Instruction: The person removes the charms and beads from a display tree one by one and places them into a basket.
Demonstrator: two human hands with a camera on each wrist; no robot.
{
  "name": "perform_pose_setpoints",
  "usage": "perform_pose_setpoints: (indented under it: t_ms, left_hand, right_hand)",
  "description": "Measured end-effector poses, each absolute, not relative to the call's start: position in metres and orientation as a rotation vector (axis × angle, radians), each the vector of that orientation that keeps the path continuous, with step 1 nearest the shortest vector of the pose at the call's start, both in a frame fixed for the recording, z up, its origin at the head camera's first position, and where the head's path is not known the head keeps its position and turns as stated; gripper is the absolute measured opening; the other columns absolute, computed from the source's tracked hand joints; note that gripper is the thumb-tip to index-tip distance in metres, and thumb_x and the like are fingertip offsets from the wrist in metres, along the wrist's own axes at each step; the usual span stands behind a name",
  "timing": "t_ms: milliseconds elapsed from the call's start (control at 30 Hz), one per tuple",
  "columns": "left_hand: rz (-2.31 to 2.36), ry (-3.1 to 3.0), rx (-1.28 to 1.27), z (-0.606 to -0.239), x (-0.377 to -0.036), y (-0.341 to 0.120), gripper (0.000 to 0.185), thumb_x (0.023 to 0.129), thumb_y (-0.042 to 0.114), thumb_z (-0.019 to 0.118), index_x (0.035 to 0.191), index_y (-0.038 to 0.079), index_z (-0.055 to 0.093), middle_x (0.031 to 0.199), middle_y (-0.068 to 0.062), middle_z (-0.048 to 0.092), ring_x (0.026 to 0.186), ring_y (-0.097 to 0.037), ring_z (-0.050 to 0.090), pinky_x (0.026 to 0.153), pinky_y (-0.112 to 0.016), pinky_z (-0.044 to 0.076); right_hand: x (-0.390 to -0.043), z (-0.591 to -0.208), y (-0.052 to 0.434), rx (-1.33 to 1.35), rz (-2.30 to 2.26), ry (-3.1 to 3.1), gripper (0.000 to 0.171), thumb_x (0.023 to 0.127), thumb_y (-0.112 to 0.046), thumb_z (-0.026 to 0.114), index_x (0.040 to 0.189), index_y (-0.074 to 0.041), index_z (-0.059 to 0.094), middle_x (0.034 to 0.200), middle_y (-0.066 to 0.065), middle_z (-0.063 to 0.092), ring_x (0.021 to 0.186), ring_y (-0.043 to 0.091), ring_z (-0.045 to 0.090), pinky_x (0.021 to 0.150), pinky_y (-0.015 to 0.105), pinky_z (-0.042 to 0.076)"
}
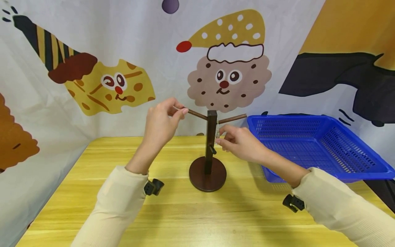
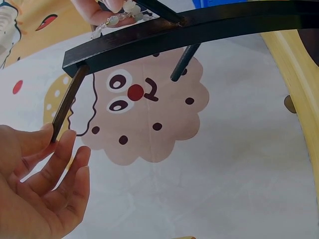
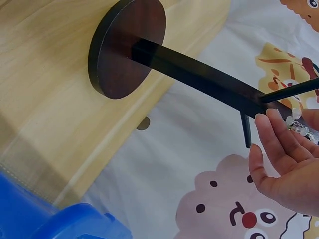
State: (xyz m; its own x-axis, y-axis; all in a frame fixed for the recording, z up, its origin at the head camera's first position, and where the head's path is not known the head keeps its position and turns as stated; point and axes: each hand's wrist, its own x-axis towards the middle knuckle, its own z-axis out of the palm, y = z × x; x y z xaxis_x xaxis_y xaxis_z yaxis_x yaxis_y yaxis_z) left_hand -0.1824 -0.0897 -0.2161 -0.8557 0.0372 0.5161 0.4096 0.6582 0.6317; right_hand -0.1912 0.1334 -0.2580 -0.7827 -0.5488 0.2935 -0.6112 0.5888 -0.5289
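A dark wooden stand [image 1: 211, 140] with a round base [image 1: 200, 178] and several side pegs stands upright on the table. My left hand [image 1: 161, 120] pinches the outer end of its upper left peg [image 1: 198, 114] between thumb and fingers. On the other side, my right hand [image 1: 242, 141] holds a bracelet of pale, clear beads [image 1: 217, 131] close against the post. The bracelet's top reaches the inner end of the right peg [image 1: 234, 118] and seems to hang there. In the right wrist view, the fingers partly cover the beads [image 3: 299, 128].
A blue plastic basket [image 1: 308, 176] stands at the right of the wood-grain table [image 1: 185, 219], just beyond my right forearm. Behind the table hangs a cloth [image 1: 172, 79] printed with cartoon snacks. A short lower peg [image 1: 213, 149] sticks out of the post toward me.
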Motion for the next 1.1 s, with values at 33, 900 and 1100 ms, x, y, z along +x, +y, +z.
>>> perform_pose_setpoints:
  t_ms: [33, 900, 1100]
  left_hand:
    - [-1.079, -2.412, -0.347, -0.216, -0.182, -0.090, 0.015, 0.089, 0.020, 0.061, 0.087, 0.005, 0.064, 0.073, -0.008, 0.067, 0.065, -0.022, 0.060, 0.047, -0.030, 0.031]
    - [-1.070, -2.420, -0.348, -0.215, -0.183, -0.089, 0.015, 0.089, 0.020, 0.061, 0.087, 0.005, 0.064, 0.074, -0.009, 0.067, 0.064, -0.022, 0.060, 0.049, -0.030, 0.034]
    - [-1.070, -2.428, -0.344, -0.215, -0.183, -0.090, 0.015, 0.089, 0.020, 0.061, 0.087, 0.005, 0.064, 0.074, -0.009, 0.068, 0.062, -0.021, 0.059, 0.049, -0.030, 0.034]
  right_hand:
    - [-0.191, -0.258, 0.134, 0.992, 0.956, -2.713, 0.009, 0.089, -0.010, 0.059, 0.094, -0.003, 0.056, 0.058, -0.004, 0.057, 0.046, 0.009, 0.044, 0.046, 0.027, 0.039]
    - [-0.190, -0.254, 0.144, 1.035, 0.961, -2.705, 0.003, 0.087, -0.004, 0.056, 0.088, -0.004, 0.059, 0.065, -0.001, 0.061, 0.055, 0.010, 0.052, 0.050, 0.027, 0.040]
    - [-0.190, -0.254, 0.147, 1.003, 0.903, -2.722, 0.004, 0.087, -0.005, 0.058, 0.087, -0.006, 0.061, 0.064, -0.004, 0.060, 0.053, 0.009, 0.050, 0.050, 0.028, 0.041]
